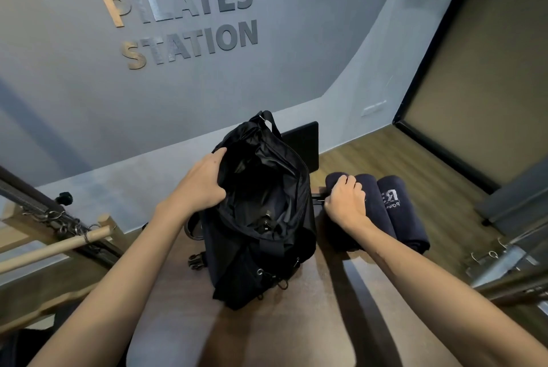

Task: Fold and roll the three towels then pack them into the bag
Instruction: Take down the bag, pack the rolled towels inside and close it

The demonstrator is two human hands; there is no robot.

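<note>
A black bag [261,236] stands unzipped in the middle of a brown table [326,322], its mouth gaping upward. My left hand [204,181] grips the left rim of the bag's mouth and holds it apart. Just right of the bag lie rolled navy towels side by side. My right hand [345,199] curls over the leftmost roll [338,236], fingers wrapped around its top. The rightmost roll [406,218] shows white lettering. A middle roll [375,212] lies between them, partly covered by my hand.
A black tablet-like panel [302,144] leans behind the bag. Wooden bar and metal frame with hooks [59,236] stand at the left. More metal rails and hooks [504,260] sit at the right. A grey wall with lettering rises behind the table.
</note>
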